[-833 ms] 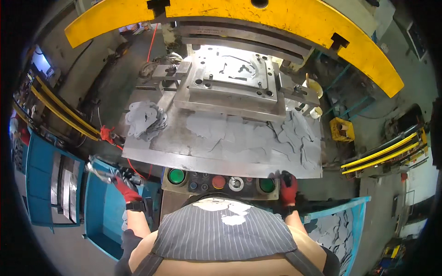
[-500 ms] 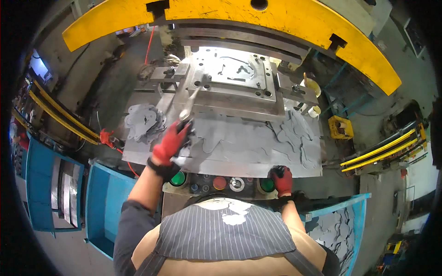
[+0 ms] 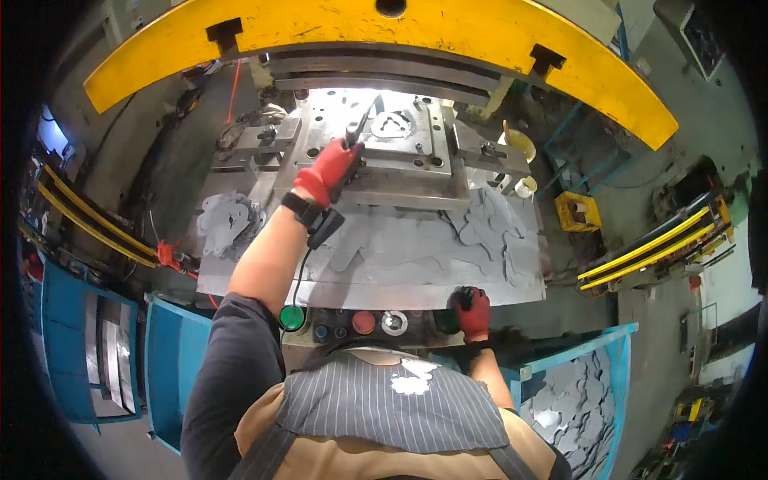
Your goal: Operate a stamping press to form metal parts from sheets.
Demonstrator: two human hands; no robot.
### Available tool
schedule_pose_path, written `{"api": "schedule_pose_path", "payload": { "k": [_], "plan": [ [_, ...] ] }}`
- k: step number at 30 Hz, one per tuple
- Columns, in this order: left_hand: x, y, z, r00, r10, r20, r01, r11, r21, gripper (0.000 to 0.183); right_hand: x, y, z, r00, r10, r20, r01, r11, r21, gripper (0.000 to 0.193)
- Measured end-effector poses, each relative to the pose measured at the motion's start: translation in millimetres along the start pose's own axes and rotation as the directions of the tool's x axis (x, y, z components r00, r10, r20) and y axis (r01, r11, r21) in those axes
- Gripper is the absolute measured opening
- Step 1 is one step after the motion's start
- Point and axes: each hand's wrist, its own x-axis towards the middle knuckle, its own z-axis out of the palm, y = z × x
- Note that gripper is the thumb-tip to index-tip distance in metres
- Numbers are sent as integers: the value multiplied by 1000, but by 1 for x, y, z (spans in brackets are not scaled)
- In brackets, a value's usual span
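Observation:
My left hand (image 3: 332,168), in a red glove with dark palm, reaches forward over the front edge of the steel die (image 3: 316,152). It is closed on a slender grey tool (image 3: 364,120), whose pale tip lies over the die's bright upper face. Beside that tip is a flat part with cut-outs (image 3: 390,125). My right hand (image 3: 472,312), also gloved in red and black, rests at the front edge of the grey metal sheet (image 3: 384,296), beside the right push button (image 3: 446,322). Its fingers are curled in; what they may hold is hidden.
A yellow press beam (image 3: 448,32) spans the far side. Flat cut parts (image 3: 228,220) are piled on the left. Control buttons (image 3: 363,322) line the front. Blue bins (image 3: 172,352) stand left; another bin (image 3: 628,376), right, holds grey pieces. A yellow crate (image 3: 578,212) is at right.
My left hand has moved forward with the tool, from above the grey sheet to the die. My right hand stays by the right button. The whole view has shifted slightly.

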Motion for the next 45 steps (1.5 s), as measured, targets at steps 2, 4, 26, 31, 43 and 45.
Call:
{"api": "schedule_pose_path", "payload": {
  "k": [2, 4, 26, 31, 43, 45],
  "plan": [
    [4, 25, -11, 994, 53, -94, -39, 987, 153, 30, 2, 1, 0, 998, 31, 60, -31, 999, -10, 29],
    [-7, 57, -21, 998, -47, -29, 47, 999, 12, 29, 3, 3, 0, 996, 46, 70, -45, 999, -22, 29],
    [-318, -138, -144, 712, -612, 344, 493, 87, -866, 24, 1, 13, 5, 989, 39, 145, -28, 997, -78, 46],
    [-321, -122, -147, 862, -384, 330, 177, -382, -907, 28, 5, 19, 3, 975, 112, 194, -146, 974, 172, 32],
    [-318, -153, -9, 659, -710, -248, 481, 652, -586, 27, 95, 116, -60, 965, 230, -127, -241, 967, -80, 61],
    [-328, -189, 30, 637, -679, -365, 460, 714, -528, 27, 116, 115, -66, 962, 268, -44, -271, 953, -137, 69]
  ]
}}
